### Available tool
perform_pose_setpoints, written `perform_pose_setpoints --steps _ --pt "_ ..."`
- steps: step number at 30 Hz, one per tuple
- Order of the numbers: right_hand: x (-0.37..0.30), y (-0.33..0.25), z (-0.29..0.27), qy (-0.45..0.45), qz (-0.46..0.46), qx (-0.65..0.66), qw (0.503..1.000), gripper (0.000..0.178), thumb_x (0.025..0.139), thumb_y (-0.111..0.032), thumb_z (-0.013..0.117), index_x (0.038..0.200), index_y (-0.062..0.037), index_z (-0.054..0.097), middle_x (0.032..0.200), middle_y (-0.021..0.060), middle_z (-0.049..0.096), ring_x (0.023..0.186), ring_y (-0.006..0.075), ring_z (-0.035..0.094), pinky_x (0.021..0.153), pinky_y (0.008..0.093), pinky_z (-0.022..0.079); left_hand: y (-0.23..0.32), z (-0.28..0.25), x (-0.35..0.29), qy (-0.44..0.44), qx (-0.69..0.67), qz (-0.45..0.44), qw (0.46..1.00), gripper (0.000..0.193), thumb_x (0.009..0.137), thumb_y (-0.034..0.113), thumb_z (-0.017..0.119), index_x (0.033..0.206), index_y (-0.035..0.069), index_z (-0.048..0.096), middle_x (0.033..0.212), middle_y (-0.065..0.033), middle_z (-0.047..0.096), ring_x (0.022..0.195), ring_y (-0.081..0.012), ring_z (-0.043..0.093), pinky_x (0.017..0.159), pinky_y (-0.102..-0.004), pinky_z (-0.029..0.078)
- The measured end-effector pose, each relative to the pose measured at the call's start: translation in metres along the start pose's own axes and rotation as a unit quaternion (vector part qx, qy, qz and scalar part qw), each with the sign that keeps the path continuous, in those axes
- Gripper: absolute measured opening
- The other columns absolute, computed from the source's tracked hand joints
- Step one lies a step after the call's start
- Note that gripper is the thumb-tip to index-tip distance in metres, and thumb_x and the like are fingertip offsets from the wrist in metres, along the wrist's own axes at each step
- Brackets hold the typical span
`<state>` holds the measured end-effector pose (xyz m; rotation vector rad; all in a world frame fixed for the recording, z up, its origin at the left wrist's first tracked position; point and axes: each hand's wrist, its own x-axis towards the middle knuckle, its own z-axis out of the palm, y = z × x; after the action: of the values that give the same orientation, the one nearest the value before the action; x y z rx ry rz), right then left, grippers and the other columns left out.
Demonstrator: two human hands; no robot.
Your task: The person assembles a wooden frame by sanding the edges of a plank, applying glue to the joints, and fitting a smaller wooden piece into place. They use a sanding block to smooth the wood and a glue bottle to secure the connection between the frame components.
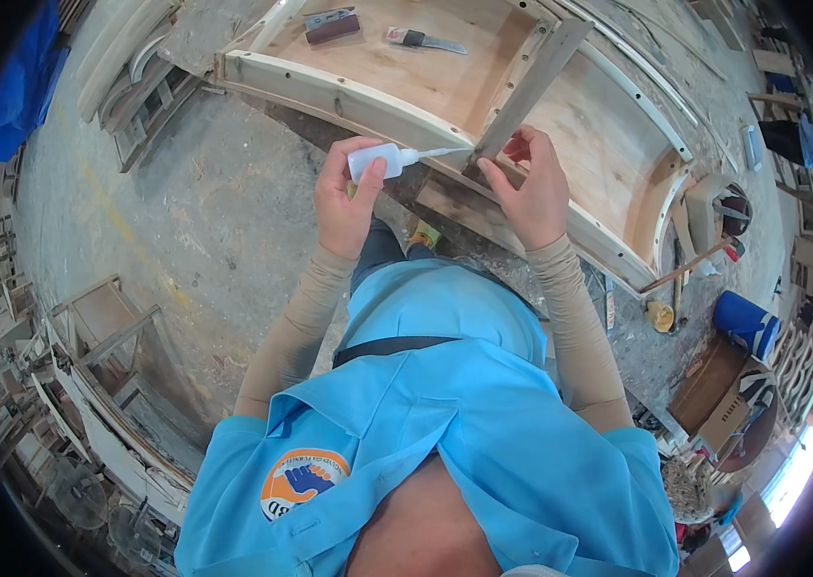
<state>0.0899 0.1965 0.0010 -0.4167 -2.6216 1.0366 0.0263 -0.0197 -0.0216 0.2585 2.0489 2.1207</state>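
My left hand [347,197] grips a small white squeeze bottle [379,160] with a long thin nozzle. The nozzle tip points right, at the lower end of a flat grey wooden slat [526,89]. My right hand [533,192] pinches that lower end of the slat. The slat slants up and to the right over a curved, pale wooden furniture frame [397,111] with a plywood panel [445,72] inside it. Both hands hover at the frame's near rail.
A dark sanding block [331,26] and a small scraper [423,39] lie on the plywood panel. Unfinished wooden frames [103,346] stand at the left. A blue cylinder [746,322], boxes and tools sit at the right. Blue cloth [17,82] hangs at the upper left.
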Motion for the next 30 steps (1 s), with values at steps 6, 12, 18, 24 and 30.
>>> perform_pose_setpoints --steps 6,12,18,24,30 --pt "0.0001 -0.0015 0.0006 0.002 0.0 -0.007 1.0 0.049 0.074 -0.021 0.078 0.113 -0.0034 0.053 0.096 0.008 0.059 0.082 0.0205 0.061 0.072 0.0324 0.051 -0.0062 -0.0021 0.0009 -0.01 0.008 -0.014 1.0 0.022 0.094 0.018 0.063 0.11 0.003 0.059 0.096 -0.0028 0.062 0.086 -0.0088 0.058 0.075 -0.0234 0.048" --pt "0.0009 0.0004 -0.0011 -0.004 -0.004 -0.003 1.0 0.049 0.075 -0.02 0.077 0.113 -0.0022 0.053 0.095 0.009 0.059 0.083 0.0214 0.062 0.073 0.0331 0.051 -0.0049 -0.0011 -0.0003 -0.019 -0.009 -0.025 0.999 0.021 0.094 0.017 0.063 0.11 0.003 0.058 0.096 -0.0033 0.062 0.087 -0.009 0.058 0.075 -0.0236 0.048" --pt "-0.0006 0.002 -0.0014 -0.007 -0.019 0.001 1.0 0.048 0.077 -0.02 0.076 0.114 -0.0017 0.052 0.095 0.0097 0.059 0.084 0.0225 0.062 0.073 0.0337 0.051 -0.0051 0.0024 -0.0032 -0.012 -0.014 -0.019 1.0 0.021 0.093 0.014 0.063 0.11 0.003 0.058 0.099 -0.0036 0.062 0.09 -0.0097 0.058 0.077 -0.0242 0.048" --pt "-0.0012 0.0024 -0.0016 -0.01 -0.019 -0.012 1.0 0.047 0.077 -0.02 0.075 0.114 -0.0017 0.053 0.095 0.0095 0.059 0.084 0.0224 0.062 0.073 0.0336 0.051 -0.0028 0.004 -0.0032 -0.008 0.012 -0.003 1.0 0.021 0.093 0.014 0.063 0.11 0.003 0.058 0.099 -0.0038 0.062 0.091 -0.0101 0.059 0.078 -0.0246 0.049" --pt "-0.0007 0.002 -0.0011 -0.007 -0.021 -0.011 1.0 0.046 0.077 -0.02 0.075 0.113 -0.0022 0.053 0.095 0.0085 0.059 0.083 0.0214 0.062 0.071 0.0334 0.051 -0.0015 0.0002 -0.0006 -0.018 0.031 0.007 0.999 0.022 0.092 0.014 0.065 0.11 0.003 0.058 0.098 -0.0043 0.063 0.088 -0.0105 0.06 0.076 -0.0245 0.049"
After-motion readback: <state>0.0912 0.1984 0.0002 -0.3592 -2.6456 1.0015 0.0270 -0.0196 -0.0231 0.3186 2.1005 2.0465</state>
